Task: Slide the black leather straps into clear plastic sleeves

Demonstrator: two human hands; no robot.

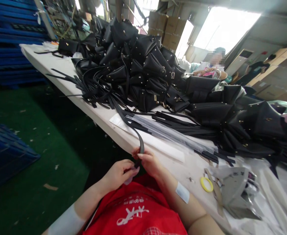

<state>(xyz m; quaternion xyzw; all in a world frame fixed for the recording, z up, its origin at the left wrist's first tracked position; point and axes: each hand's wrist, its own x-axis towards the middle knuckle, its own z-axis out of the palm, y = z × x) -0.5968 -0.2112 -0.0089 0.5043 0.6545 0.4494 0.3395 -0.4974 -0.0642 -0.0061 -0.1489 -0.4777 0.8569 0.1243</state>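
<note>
Close in front of my red apron, a black strap (pixel 141 143) runs from the tangle on the table down into my hands. My right hand (pixel 148 160) is closed round it, with the thumb pressed on the strap. Just below, my left hand (pixel 123 172) pinches near the strap's end, and a small piece of clear plastic (pixel 128 180) shows under its fingers. Beyond my hands lie a bundle of black straps (pixel 99 83) and a large heap of black handbags (pixel 133 55). More straps in clear plastic sleeves (pixel 167 132) lie along the table (pixel 104 125).
On the right are a yellow tape roll (pixel 206 184) and a grey plastic bag (pixel 238 192). Blue pallets (pixel 13 39) stand at the left, and a blue crate (pixel 8 153) sits on the green floor. Another person (pixel 212 67) is behind the heap, near cardboard boxes (pixel 280 75).
</note>
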